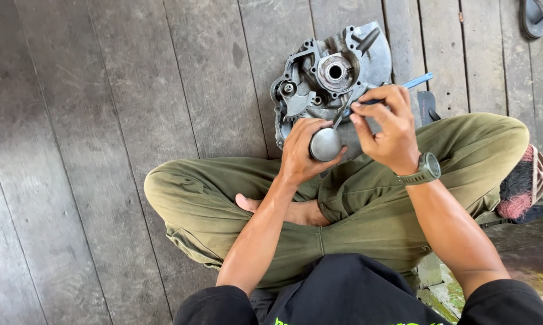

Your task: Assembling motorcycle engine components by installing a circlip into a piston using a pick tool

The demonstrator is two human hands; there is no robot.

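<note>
Black sleeves and a black shirt front (pixel 343 292) fill the bottom edge, closest to the lens, with both forearms reaching forward over crossed legs in olive-green trousers (pixel 368 204). Beneath everything runs the weathered grey plank floor (pixel 102 150), bare across the whole left half, which leaves wide room on that side.

Ahead of the knees lies a grey cast-metal engine case half (pixel 325 78) with a round bearing bore, flat on the planks and just beyond the hands. To the right the room is tighter: a red-and-black bristled brush (pixel 518 186) sits against the right knee, a dark sandal (pixel 539 15) shows at the top right corner, and a small dark flat piece (pixel 427 105) lies on the floor beside the case.

The left hand (pixel 301 150) is closed around a small rounded grey metal part (pixel 325 144), held up above the lap and in front of the case's lower edge. The right hand (pixel 389 129), with a grey-green wristwatch (pixel 425 170) on its wrist, pinches a thin blue-handled tool (pixel 404 87) whose tip points down to the rounded part; whether the tip touches it cannot be made out.
</note>
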